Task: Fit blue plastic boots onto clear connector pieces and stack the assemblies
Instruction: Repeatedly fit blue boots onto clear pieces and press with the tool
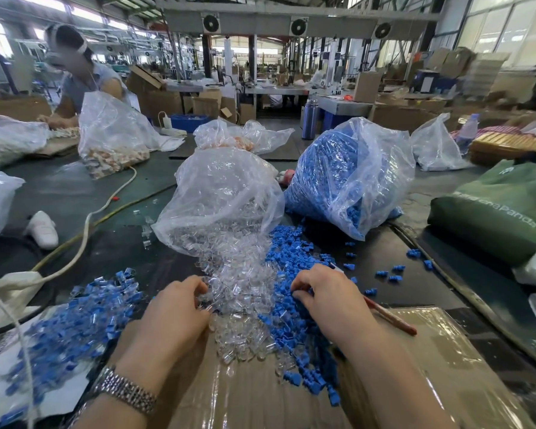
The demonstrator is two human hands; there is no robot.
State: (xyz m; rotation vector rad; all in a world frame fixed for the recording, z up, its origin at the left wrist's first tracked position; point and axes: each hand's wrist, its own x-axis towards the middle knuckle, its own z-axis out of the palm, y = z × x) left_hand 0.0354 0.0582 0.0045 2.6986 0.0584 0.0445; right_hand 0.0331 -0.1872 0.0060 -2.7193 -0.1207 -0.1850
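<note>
Blue boots (294, 317) sit in a loose spill on our right, running out of the open mouth of the blue-filled bag (350, 178) down onto the taped cardboard sheet (430, 360). Clear connector pieces (242, 292) spill the same way from the clear bag (226, 196), dead centre. Both bags lie tipped toward us so stock feeds itself to the table (75, 193) edge; we read that as deliberate, keeps reach short.

Left hand (177, 308): fingers curled into the near edge of the clear pile, tips buried among the pieces. Looks like a pinch on a connector, but we can't tell for certain that one is held. Right hand (325, 292): fingers curled down into the blue pile, picking; whether a boot is actually gripped, can't tell either. A red-brown stick (390, 317) pokes out from under that hand, lying on the cardboard.

So each hand works its own pile, one part type per side, meeting in the middle for the push-fit.

Finished assemblies (75, 323), blue on clear, are heaped to our far left, just beside the left forearm. More a heap than a neat stack.

Judgement: pick phase, no mating yet.
</note>
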